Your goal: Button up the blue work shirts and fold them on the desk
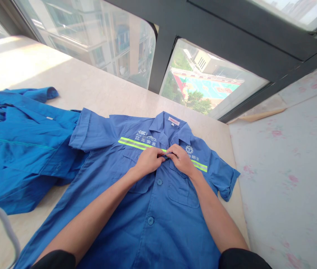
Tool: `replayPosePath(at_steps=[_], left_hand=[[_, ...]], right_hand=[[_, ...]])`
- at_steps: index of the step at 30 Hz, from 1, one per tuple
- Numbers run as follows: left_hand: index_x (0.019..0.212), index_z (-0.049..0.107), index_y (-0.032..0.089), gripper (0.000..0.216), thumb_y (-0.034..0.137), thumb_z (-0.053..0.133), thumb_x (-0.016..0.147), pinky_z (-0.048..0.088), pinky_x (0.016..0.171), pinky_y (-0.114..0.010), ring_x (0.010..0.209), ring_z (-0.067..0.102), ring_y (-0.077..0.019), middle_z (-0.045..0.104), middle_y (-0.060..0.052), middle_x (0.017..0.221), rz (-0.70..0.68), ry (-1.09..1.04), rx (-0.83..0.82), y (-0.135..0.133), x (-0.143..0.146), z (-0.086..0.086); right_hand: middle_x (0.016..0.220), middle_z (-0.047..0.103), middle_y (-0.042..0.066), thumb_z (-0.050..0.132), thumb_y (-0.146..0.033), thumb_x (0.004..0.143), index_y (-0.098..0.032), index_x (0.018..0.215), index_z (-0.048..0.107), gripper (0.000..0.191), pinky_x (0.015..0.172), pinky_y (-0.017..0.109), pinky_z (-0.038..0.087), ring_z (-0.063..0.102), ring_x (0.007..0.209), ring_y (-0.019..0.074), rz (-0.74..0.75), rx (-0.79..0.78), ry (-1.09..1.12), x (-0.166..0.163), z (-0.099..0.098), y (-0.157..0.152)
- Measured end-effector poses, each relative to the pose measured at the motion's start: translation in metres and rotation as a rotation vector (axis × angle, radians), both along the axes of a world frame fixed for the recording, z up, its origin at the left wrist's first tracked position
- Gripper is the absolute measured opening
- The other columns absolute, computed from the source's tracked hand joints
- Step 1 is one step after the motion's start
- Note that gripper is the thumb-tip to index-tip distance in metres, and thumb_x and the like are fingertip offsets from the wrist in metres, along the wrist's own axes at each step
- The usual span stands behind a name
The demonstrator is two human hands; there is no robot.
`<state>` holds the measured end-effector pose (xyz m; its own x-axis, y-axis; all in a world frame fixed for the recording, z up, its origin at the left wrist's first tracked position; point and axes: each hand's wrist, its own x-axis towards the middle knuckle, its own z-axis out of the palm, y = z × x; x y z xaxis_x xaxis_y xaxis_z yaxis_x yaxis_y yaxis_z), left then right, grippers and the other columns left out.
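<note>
A blue short-sleeved work shirt (pixel 152 209) lies flat, front up, on a pale marble sill (pixel 91 89), collar towards the window. A yellow-green reflective stripe crosses its chest. My left hand (pixel 148 160) and my right hand (pixel 181 158) meet at the shirt's front placket just below the collar. Both pinch the cloth there with closed fingers, at the top button. Two lower buttons (pixel 151 220) on the placket show fastened.
A heap of more blue garments (pixel 15 145) lies on the sill to the left, overlapping the shirt's sleeve. A grey curved bar (pixel 5 224) pokes in at the lower left. Window glass runs along the far edge. A flowered white surface (pixel 287 168) lies to the right.
</note>
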<state>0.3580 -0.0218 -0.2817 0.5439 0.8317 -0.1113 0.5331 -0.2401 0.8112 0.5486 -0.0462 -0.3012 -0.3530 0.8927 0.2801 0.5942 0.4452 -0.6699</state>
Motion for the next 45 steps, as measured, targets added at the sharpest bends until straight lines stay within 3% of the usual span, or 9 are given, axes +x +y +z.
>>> replayPosePath(at_steps=[6,15,34,40,45], left_hand=[[0.09,0.079,0.019,0.025,0.019,0.057,0.079,0.031,0.058,-0.026,0.063,0.058,-0.0168,0.072,-0.003,0.072,0.016,0.014,0.022,-0.002,0.0,0.003],[0.094,0.079,0.02,0.024,0.019,0.058,0.081,0.037,0.061,-0.025,0.07,0.062,-0.0178,0.076,-0.005,0.082,0.002,0.036,0.037,-0.002,0.0,0.006],[0.078,0.077,0.017,0.016,0.019,0.061,0.076,0.026,0.056,-0.025,0.059,0.052,-0.0142,0.065,0.001,0.06,0.031,-0.046,-0.037,0.0,-0.002,0.001],[0.072,0.075,0.017,0.015,0.018,0.061,0.076,0.023,0.056,-0.026,0.056,0.046,-0.0123,0.059,0.002,0.055,0.033,-0.076,-0.035,-0.001,-0.001,-0.003],[0.064,0.072,0.016,0.015,0.02,0.062,0.076,0.022,0.055,-0.026,0.055,0.046,-0.0118,0.056,0.003,0.053,0.044,-0.087,-0.03,-0.001,-0.001,-0.006]], right_hand=[[0.095,0.062,0.007,0.065,-0.036,0.09,-0.023,0.1,0.069,0.017,0.076,0.034,0.052,0.06,0.089,0.02,0.097,-0.073,0.067,0.009,0.007,0.001],[0.096,0.065,0.005,0.065,-0.024,0.089,-0.027,0.1,0.075,0.015,0.084,0.034,0.051,0.062,0.091,0.0181,0.047,-0.093,0.099,0.012,0.003,0.001],[0.092,0.064,0.005,0.065,-0.017,0.083,-0.022,0.089,0.073,0.012,0.074,0.032,0.051,0.061,0.083,0.0175,-0.013,-0.158,0.16,0.007,0.005,0.001],[0.101,0.062,0.004,0.07,-0.019,0.078,-0.021,0.095,0.068,0.018,0.072,0.032,0.05,0.058,0.07,0.0131,-0.071,-0.181,0.214,0.01,0.002,0.003],[0.124,0.054,0.008,0.075,-0.025,0.073,-0.023,0.106,0.059,0.037,0.074,0.034,0.051,0.057,0.068,0.0112,-0.157,-0.193,0.249,0.01,-0.003,0.003]])
